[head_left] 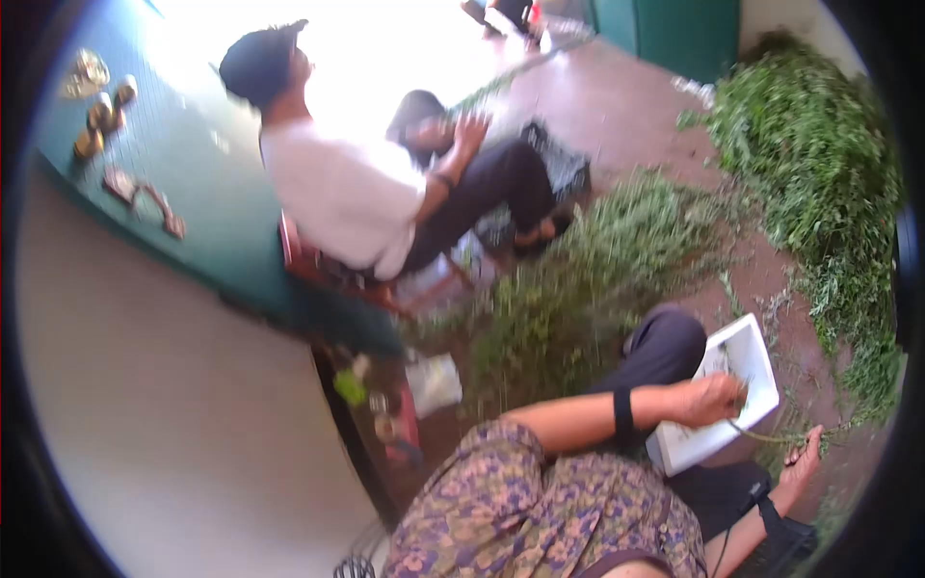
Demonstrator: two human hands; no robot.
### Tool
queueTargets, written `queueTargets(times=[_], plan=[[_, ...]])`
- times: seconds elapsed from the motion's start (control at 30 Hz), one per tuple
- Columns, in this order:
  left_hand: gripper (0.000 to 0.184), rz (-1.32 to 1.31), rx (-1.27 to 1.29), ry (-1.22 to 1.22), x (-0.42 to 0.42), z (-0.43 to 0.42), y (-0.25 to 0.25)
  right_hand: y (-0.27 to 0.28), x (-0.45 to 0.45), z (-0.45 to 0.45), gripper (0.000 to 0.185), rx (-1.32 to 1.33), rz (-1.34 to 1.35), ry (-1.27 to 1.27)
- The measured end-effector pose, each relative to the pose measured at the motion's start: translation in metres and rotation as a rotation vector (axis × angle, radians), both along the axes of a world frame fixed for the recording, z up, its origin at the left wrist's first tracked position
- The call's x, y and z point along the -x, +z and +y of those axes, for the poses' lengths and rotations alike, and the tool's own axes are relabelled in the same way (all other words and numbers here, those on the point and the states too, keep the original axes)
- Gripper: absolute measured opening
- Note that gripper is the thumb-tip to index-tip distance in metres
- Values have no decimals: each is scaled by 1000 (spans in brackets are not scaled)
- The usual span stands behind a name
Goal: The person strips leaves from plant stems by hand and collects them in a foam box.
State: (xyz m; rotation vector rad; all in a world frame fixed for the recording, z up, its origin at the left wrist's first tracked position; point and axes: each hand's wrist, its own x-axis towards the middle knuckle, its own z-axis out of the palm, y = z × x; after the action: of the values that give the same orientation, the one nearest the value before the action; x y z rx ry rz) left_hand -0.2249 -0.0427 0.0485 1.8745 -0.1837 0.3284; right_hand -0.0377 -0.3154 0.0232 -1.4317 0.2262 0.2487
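My left hand is closed at the open white box, with a thin green stem coming out of its grip. That stem runs across the box's edge to my right hand, whose fingers are closed around it to the right of the box. Leafy green sprigs show beyond my right hand. The box lies tilted between my legs, and small bits of plant are inside it, partly hidden by my left hand.
A large pile of leafy stems is at the upper right, and another heap covers the floor ahead. A person in a white shirt sits on a low chair near a green door. A white bag lies left of the heap.
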Motion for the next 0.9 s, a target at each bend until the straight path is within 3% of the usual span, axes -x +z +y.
queueTargets(times=[0.17,0.27,0.37,0.47,0.5,0.73,0.9], plan=[[16,-18,232,226,23,20,15,-4,-10,15,28,-132,-74,373],[16,-77,247,317,37,32,6,21,24,60,26,46,-269,396],[15,-111,233,369,46,42,2,33,32,87,27,-147,-204,328],[16,-205,253,448,48,51,-3,28,-1,82,28,-291,-233,632],[16,-253,263,474,52,54,-7,29,8,96,28,-242,-256,528],[18,-258,259,561,80,69,-11,39,14,131,28,-12,-392,438],[19,-243,200,611,99,75,-11,63,49,157,30,129,-596,185]])
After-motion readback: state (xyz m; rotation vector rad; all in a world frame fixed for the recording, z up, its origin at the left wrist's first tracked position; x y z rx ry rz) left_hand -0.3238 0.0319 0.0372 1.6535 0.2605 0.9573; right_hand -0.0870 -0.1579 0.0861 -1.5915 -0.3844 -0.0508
